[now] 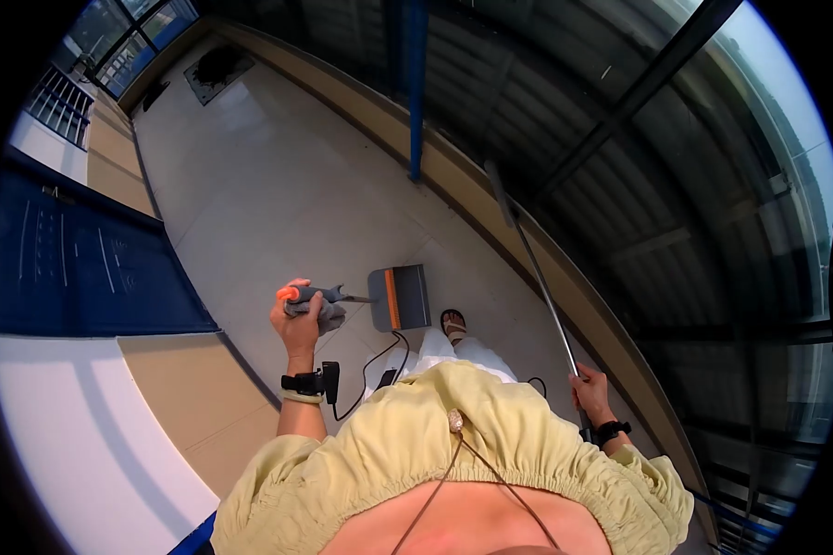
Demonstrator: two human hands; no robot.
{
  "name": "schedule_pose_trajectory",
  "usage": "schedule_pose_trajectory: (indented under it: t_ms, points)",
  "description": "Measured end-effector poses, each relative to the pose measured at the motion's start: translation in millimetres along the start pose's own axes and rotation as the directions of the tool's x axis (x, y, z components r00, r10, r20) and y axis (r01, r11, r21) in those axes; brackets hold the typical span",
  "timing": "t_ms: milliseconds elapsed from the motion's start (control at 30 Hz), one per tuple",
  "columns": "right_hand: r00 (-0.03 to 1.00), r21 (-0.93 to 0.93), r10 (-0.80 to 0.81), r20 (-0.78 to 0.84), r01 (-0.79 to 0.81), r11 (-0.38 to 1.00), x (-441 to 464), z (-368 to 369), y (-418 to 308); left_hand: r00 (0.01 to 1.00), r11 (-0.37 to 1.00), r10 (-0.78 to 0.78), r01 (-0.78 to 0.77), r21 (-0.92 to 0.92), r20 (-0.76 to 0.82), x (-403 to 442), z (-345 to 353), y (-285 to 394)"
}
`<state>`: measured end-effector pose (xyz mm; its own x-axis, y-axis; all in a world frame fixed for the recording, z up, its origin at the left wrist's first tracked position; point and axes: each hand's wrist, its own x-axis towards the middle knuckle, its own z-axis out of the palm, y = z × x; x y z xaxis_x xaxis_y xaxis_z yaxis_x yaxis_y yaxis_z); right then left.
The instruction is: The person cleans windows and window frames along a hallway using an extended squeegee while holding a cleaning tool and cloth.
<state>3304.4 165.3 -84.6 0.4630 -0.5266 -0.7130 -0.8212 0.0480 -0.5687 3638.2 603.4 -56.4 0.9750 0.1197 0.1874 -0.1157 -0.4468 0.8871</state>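
Note:
My left hand [296,319] is closed around the grey handle of a long-handled dustpan [415,301]; the handle has an orange end. A bunched grey cloth [331,318] is in or against the same hand. The dustpan's grey pan with an orange strip is below, in front of my feet; whether it touches the floor I cannot tell. My right hand [592,392] grips a long metal pole [548,296]. It slants up and away to a narrow grey head [500,192] by the ledge under the windows. The head's kind is unclear.
A tiled floor [250,176] runs ahead between a wall with a blue door [83,254] on the left and dark windows [694,222] on the right. A blue post [416,92] stands at the ledge. A dark mat [217,72] lies at the far end.

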Motion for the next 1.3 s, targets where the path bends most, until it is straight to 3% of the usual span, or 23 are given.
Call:
schedule_pose_trajectory:
  t_ms: [100,200,333,433,533,567,633,700,800,867,1000,1067,1133,1300]
  points:
    - [0.997,-0.023,-0.051,0.064,0.053,0.998,12,-17,-27,0.988,0.989,-0.130,0.123,-0.083,-0.080,-1,-8,13]
    - [0.984,0.046,-0.061,0.169,0.054,0.997,35,-15,-69,0.986,0.997,-0.071,0.076,0.028,-0.153,3,-10,19]
    - [0.951,0.155,-0.178,0.254,0.142,0.978,63,-6,-143,0.966,0.978,-0.175,0.193,0.080,-0.190,12,-10,54]
    - [0.920,0.200,-0.297,0.256,0.251,0.947,96,11,-202,0.974,0.978,-0.075,0.114,0.177,-0.212,38,-8,60]
    - [0.875,0.195,-0.422,0.237,0.382,0.903,146,15,-270,0.966,0.983,-0.061,0.101,0.150,-0.250,75,8,83]
    - [0.869,0.198,-0.436,0.232,0.397,0.896,150,-6,-305,0.958,0.990,-0.083,0.110,0.084,-0.275,83,16,116]
    - [0.864,0.239,-0.448,0.229,0.397,0.886,184,18,-324,0.950,0.986,-0.046,0.093,0.141,-0.310,90,20,110]
    - [0.838,0.307,-0.504,0.210,0.433,0.848,229,59,-363,0.944,0.969,-0.051,0.125,0.212,-0.326,136,16,104]
    - [0.835,0.352,-0.532,0.144,0.459,0.815,237,89,-479,0.909,0.972,-0.121,0.189,0.136,-0.399,227,-35,130]
    - [0.854,0.348,-0.505,0.126,0.439,0.828,243,110,-532,0.878,0.980,-0.071,0.150,0.131,-0.474,285,-48,153]
    - [0.849,0.295,-0.519,0.096,0.474,0.830,264,165,-569,0.855,0.993,-0.085,0.114,0.025,-0.511,348,-79,120]
    - [0.851,0.293,-0.514,0.112,0.466,0.835,260,199,-579,0.851,0.994,-0.031,0.083,0.076,-0.525,358,-107,95]
    - [0.875,0.333,-0.464,0.142,0.399,0.854,276,236,-624,0.840,0.994,-0.053,0.095,0.050,-0.540,395,-114,74]
    - [0.849,0.328,-0.517,0.106,0.462,0.824,324,323,-697,0.843,0.997,-0.054,0.074,0.016,-0.535,490,-119,26]
